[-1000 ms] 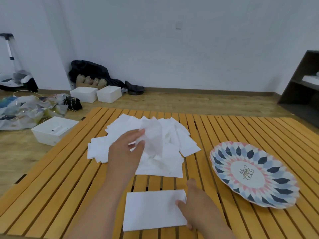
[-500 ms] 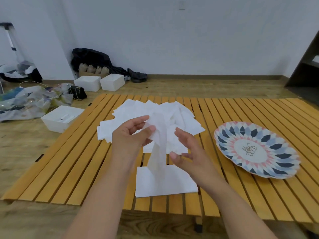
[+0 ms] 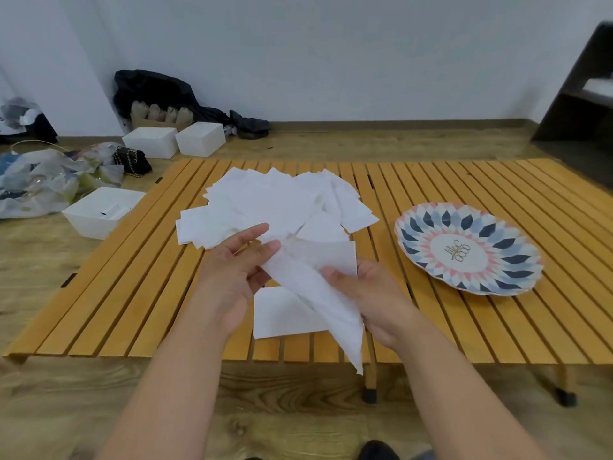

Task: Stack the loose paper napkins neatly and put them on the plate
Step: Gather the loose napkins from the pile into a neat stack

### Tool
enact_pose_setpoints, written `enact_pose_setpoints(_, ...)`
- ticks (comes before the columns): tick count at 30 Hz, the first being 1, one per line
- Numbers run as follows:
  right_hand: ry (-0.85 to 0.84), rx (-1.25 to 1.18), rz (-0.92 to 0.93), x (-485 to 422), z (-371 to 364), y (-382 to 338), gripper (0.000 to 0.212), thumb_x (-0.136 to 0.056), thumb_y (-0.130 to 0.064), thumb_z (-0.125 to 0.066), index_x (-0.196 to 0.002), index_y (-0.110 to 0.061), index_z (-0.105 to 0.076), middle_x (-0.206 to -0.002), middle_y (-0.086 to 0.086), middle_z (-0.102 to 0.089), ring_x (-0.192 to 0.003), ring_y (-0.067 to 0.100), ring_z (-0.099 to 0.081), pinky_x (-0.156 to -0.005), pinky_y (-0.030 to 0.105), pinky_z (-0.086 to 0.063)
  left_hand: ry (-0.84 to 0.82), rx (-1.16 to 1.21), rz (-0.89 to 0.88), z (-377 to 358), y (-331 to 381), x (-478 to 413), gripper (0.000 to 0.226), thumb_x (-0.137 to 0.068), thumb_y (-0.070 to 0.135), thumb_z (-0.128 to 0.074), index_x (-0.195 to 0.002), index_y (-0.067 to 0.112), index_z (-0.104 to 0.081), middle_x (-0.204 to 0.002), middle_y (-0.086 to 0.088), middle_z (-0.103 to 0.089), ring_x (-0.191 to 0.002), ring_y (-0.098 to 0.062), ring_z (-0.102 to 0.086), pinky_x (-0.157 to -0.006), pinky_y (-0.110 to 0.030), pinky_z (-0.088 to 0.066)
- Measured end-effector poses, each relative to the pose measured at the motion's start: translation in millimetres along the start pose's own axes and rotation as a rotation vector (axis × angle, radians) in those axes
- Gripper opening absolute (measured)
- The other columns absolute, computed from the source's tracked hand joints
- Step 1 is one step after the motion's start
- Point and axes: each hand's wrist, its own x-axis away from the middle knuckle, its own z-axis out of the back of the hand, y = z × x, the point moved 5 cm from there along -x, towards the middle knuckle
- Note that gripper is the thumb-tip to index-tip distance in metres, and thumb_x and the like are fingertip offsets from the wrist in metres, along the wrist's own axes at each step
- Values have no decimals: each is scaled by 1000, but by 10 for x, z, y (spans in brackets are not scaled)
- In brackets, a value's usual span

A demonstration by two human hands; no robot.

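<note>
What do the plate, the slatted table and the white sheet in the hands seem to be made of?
The round patterned plate looks like glazed ceramic or melamine: smooth printed surface, scalloped rim; which one is unclear. The low orange-brown slatted table looks like varnished wood, with visible grain and a slight sheen. The white napkin, held by the left hand and right hand, looks like thin matte tissue paper: it droops, creases and is slightly see-through.

Loose white napkins (image 3: 265,200) heaped mid-table; patterned plate (image 3: 431,224) right.

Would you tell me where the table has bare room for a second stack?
Bare slats lie left of the pile, between pile and plate, and behind the plate. The near centre is crowded: both hands hold a napkin over the flat one.
</note>
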Motion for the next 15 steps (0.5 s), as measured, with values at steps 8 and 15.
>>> enact_pose_setpoints(8,101,-131,-33,25,68,37,18,-96,-18,-55,-105,-12,-69,-104,5,-74,-96,22,-70,-85,39,-56,154,-71,41,290,-39,-31,26,-86,4,-63,-110,13,-67,-99,-3,-72,-74,-13,-65,-75,-30,-53)
enact_pose_setpoints(15,-30,-118,-66,-56,25,-16,21,-97,-17,-52,-112,-11,-66,-107,5,-73,-99,22,-69,-85,36,-56,-84,-484,-55,44,0,-18,25,-86,27,-66,-111,29,-68,-117,9,-67,-111,-8,-60,-91,-31,-47)
